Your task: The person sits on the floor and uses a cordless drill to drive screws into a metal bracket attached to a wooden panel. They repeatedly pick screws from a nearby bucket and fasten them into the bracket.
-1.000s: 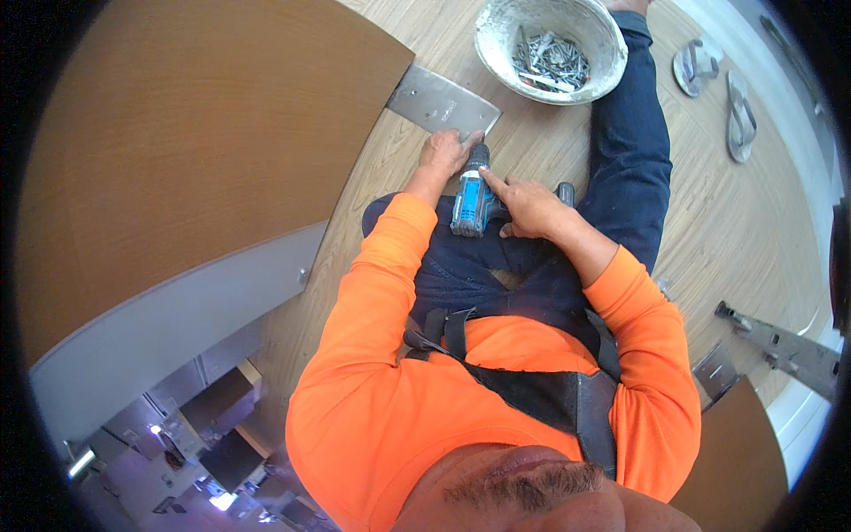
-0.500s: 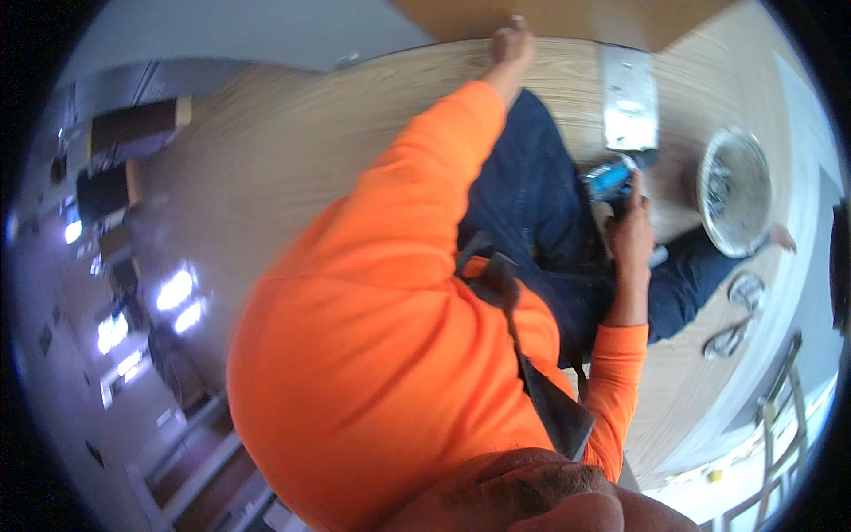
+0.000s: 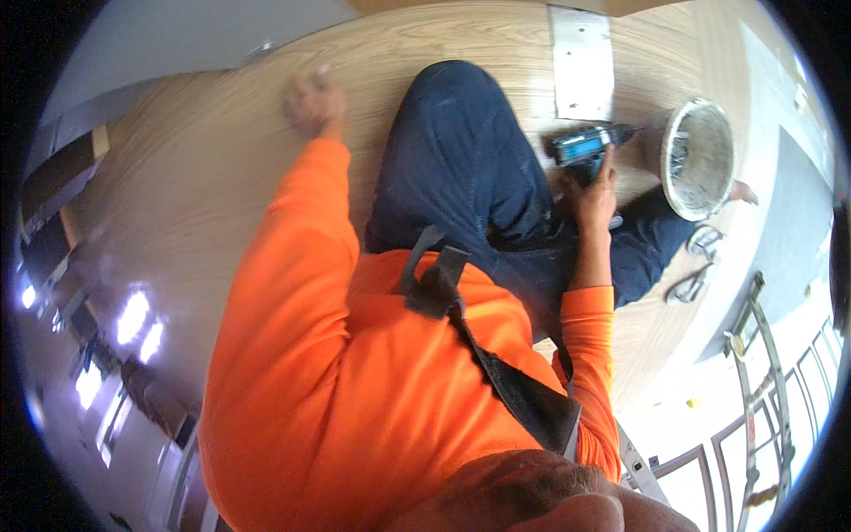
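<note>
My right hand point(image 3: 596, 197) is closed round the handle of a blue and black cordless drill point(image 3: 581, 145), held beside my bent knee. The drill's chuck points right, toward a pale, stained bucket point(image 3: 698, 160) with small metal pieces inside. Just beyond the drill a light metal plate point(image 3: 582, 66) with several holes lies on the wood-grain floor point(image 3: 266, 168). My left hand point(image 3: 315, 102) is out to the left over the floor, away from the plate. Motion smears its fingers, and I see nothing clear in them.
My legs point(image 3: 461, 160) in dark trousers are folded in front of me. A pair of sandals point(image 3: 696, 266) lies past the bucket, and a ladder point(image 3: 767, 381) is at the lower right. A grey surface point(image 3: 195, 40) borders the floor at the far left.
My left hand has swung from the brown panel at the far edge leftward and nearer, over the floor. My right hand still holds the drill; the whole view has shifted.
</note>
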Demonstrator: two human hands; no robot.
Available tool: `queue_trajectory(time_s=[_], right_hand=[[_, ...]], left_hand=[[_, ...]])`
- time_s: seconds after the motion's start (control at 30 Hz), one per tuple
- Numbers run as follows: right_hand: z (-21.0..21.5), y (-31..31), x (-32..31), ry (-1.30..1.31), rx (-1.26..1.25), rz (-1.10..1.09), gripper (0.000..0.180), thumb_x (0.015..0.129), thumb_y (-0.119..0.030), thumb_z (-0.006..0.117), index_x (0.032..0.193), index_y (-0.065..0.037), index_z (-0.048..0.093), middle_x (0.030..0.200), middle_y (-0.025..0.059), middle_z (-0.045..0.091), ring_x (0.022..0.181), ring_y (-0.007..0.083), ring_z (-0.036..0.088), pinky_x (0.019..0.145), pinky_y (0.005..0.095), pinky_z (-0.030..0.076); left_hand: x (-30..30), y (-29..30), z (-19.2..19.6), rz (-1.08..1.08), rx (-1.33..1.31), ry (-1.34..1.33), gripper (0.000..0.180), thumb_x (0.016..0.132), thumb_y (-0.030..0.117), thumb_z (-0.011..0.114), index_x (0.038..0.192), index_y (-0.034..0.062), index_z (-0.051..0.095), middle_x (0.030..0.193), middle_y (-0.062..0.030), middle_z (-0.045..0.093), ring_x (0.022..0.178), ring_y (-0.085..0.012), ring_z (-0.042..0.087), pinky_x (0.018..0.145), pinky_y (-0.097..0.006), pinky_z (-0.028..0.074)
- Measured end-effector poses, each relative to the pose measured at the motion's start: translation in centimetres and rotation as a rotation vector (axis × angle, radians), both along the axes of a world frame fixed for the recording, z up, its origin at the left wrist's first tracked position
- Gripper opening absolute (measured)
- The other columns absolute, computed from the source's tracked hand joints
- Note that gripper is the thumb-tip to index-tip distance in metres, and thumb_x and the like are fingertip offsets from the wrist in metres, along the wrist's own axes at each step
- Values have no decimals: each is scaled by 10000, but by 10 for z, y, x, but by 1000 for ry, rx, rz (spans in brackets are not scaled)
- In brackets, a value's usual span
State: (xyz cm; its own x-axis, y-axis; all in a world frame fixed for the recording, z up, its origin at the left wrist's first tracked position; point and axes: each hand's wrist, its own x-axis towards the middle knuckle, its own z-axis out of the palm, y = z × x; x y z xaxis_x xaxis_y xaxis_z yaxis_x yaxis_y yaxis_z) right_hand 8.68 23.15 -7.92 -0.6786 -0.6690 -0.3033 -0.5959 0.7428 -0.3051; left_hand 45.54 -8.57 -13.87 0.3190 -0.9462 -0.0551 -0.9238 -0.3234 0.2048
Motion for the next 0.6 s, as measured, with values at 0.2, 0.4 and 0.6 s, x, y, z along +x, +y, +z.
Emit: queue_trajectory(time_s=[0.2, 0.4, 0.6], right_hand=[[29, -47, -10, 272, -170, 278, 587, 746, -189, 775, 1293, -65, 600, 1320, 202, 570, 1173, 390, 560, 1031, 470, 410], [-18, -93, -28, 311, -26, 281, 312, 888, -278, 636, 1126, -96, 723, 1096, 144, 709, 1073, 334, 623, 928, 468, 443], [-36, -103, -39, 296, 62, 249, 274, 904, -322, 621, 999, -101, 750, 969, 148, 727, 908, 350, 677, 858, 471, 469]], left_hand=[[14, 17, -42, 115, -53, -101, 944, 908, 751, 332, 1543, 55, 282, 1583, -294, 205, 1508, -394, 121, 1201, -559, 101], [15, 18, -34, 111, -6, -69, 991, 882, 787, 322, 1559, 69, 238, 1595, -308, 146, 1513, -406, 81, 1203, -571, 52], [15, 23, -38, 83, -80, -45, 987, 872, 788, 359, 1546, 71, 277, 1586, -325, 155, 1508, -423, 89, 1197, -587, 52]])
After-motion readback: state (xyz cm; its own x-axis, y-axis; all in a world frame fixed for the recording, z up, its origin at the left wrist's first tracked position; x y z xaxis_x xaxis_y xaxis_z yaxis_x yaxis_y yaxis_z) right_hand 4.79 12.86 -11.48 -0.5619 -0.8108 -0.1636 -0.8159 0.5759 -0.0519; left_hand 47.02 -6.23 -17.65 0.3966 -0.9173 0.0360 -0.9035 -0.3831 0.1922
